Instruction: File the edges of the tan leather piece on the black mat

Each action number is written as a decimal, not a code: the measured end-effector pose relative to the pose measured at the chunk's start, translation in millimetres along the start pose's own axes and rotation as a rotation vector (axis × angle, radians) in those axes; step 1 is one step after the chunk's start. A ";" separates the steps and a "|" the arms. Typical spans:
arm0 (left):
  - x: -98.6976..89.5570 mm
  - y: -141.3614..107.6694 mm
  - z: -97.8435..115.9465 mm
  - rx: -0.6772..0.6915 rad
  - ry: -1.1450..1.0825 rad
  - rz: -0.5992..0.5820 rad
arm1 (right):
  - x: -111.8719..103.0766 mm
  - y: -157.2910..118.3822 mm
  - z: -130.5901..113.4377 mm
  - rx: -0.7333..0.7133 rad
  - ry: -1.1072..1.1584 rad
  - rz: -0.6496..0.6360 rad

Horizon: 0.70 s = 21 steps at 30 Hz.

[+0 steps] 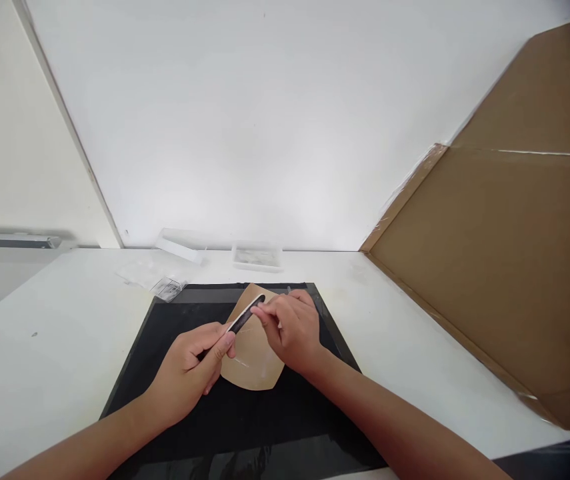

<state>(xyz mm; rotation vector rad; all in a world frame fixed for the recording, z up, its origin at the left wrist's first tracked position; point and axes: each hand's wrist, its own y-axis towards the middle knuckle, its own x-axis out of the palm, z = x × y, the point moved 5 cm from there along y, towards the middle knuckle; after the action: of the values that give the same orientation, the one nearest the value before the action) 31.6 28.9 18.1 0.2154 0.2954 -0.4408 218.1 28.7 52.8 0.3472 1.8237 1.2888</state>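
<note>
My left hand (192, 363) is closed around the lower part of a nail file (245, 319), a narrow dark strip with a pale edge and a rounded end. The file slants up to the right. At its upper end, my right hand (292, 327) is closed in a pinch, its thumb and fingertips touching or very near the dark face. Whatever those fingers hold is too small to make out. Below both hands, a glossy tan sheet (252, 370) lies on a black mat (205, 427), partly covered by the hands.
Behind the mat on the white table (55, 353) are a clear shallow box (257, 258), a white box-like piece (179, 248) and a crumpled clear bag (147, 275). A large cardboard panel (495, 267) leans on the right. A white wall (255, 133) stands behind.
</note>
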 end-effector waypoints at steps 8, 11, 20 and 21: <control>1.7 -0.1 -6.2 -0.044 -0.012 -0.001 | 9.0 -5.1 -6.8 -0.059 0.047 -0.088; 1.0 -0.4 -5.6 -0.031 -0.001 0.004 | 4.3 -3.2 -0.2 -0.007 0.015 -0.027; 3.4 0.2 -6.2 -0.044 -0.008 0.015 | 6.0 -4.1 -2.4 -0.060 0.069 -0.080; 3.1 0.3 -5.2 -0.046 -0.012 0.017 | 5.3 -3.5 -1.7 -0.052 0.058 -0.068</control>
<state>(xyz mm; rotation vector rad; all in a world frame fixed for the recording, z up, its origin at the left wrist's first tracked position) 33.2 29.4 12.3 0.1696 0.2912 -0.4183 214.5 29.5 47.3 0.2194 1.8309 1.3092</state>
